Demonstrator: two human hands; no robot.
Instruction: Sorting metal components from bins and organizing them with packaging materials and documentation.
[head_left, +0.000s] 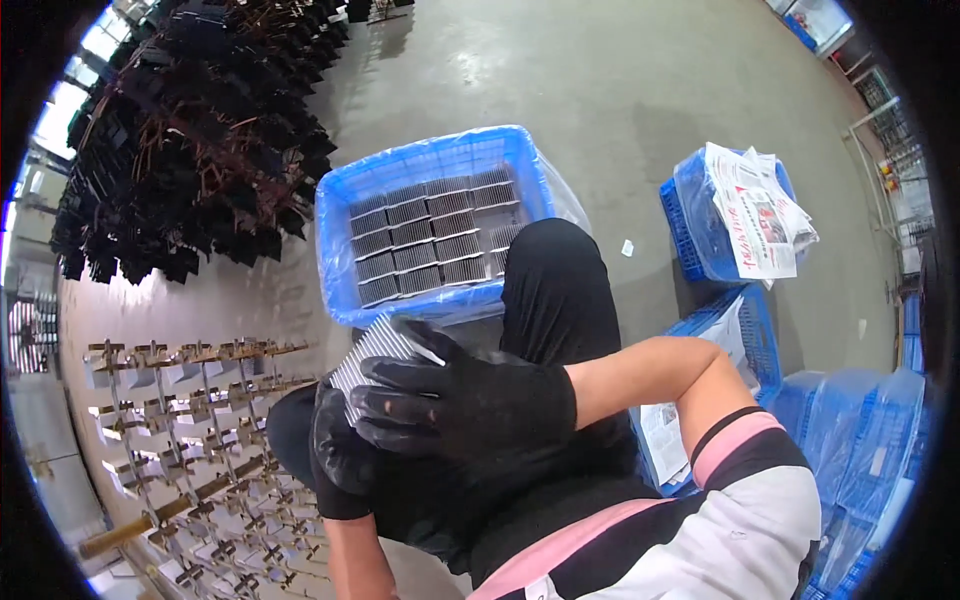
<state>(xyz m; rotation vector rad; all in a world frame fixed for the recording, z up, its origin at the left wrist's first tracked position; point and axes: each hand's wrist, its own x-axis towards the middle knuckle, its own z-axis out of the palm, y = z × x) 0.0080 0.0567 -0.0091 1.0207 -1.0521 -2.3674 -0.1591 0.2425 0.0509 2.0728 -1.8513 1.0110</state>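
Note:
A silvery finned metal block, like a heat sink (362,362), is held over my lap between both hands. My right hand (440,400), in a black glove, lies across its fins with the fingers curled over the top. Lower and to the left, my left hand (340,440), also gloved in black, grips its near side; part of that hand is hidden by the block and my right hand. Just beyond the hands stands a blue plastic crate (335,235) lined with clear film. Inside it, rows of similar dark finned blocks (408,232) sit side by side.
At the left is a rack (190,400) hung with small metal parts. Behind it hang dense clusters of dark parts (200,140). On the right, newspapers (760,220) cover a blue crate (682,235). Another crate (760,340) and stacked film-wrapped crates (860,430) stand nearer my right arm.

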